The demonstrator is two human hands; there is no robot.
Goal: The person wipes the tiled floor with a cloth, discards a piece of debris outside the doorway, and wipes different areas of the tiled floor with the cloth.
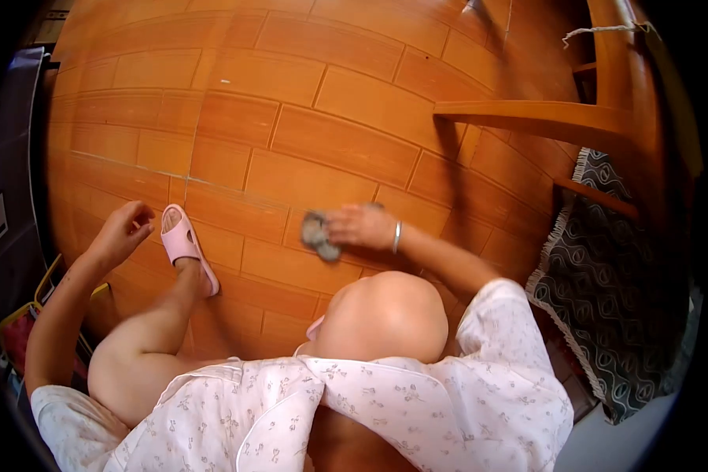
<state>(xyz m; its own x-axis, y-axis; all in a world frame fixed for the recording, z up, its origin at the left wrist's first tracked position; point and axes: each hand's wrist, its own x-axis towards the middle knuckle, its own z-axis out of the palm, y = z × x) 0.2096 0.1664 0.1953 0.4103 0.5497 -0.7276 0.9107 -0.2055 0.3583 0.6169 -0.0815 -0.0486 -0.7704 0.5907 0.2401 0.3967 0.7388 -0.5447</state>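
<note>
My right hand point(362, 226), with a silver bracelet at its wrist, presses on a crumpled grey cloth point(316, 230) on the orange tiled floor point(291, 181). The cloth pokes out past the fingertips and a little beyond the back of the hand; hand and cloth are slightly blurred. Over on the left, my left hand point(127, 228) hangs in the air beside my foot in a pink slipper point(182, 242). Its fingers are loosely curled and apart, with nothing visible between them.
A wooden chair or table frame point(535, 116) stands at the upper right. Below it hangs a dark patterned cloth with a fringe point(606, 315). A dark cabinet or box point(8, 181) lines the left edge, with a yellow-edged item point(16, 338) near my left arm.
</note>
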